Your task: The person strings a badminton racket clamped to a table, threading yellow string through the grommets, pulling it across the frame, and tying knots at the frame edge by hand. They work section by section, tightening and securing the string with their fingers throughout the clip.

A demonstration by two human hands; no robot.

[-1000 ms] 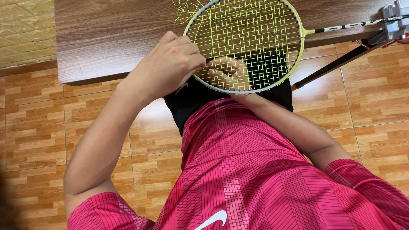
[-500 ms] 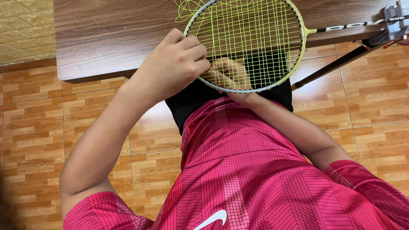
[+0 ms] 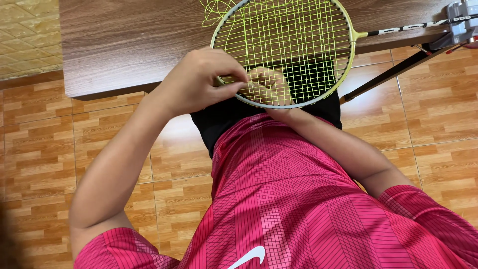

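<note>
The badminton racket (image 3: 289, 47) lay over the near edge of the wooden table (image 3: 129, 45). The left hand (image 3: 199, 82) was closed on its lower frame, pinching yellow string (image 3: 214, 12); the right hand (image 3: 269, 87) sat beneath the strings, grip indeterminable

Hands on the racket

I see my left hand (image 3: 199, 82) gripping the racket (image 3: 284, 50) rim, right hand (image 3: 269, 87) beneath the strings (yellow-green), over the table (image 3: 134, 45).

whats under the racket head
The right hand shows through the strings, with black shorts and wooden table beneath. Its fingertips' grip is hidden.
</note>
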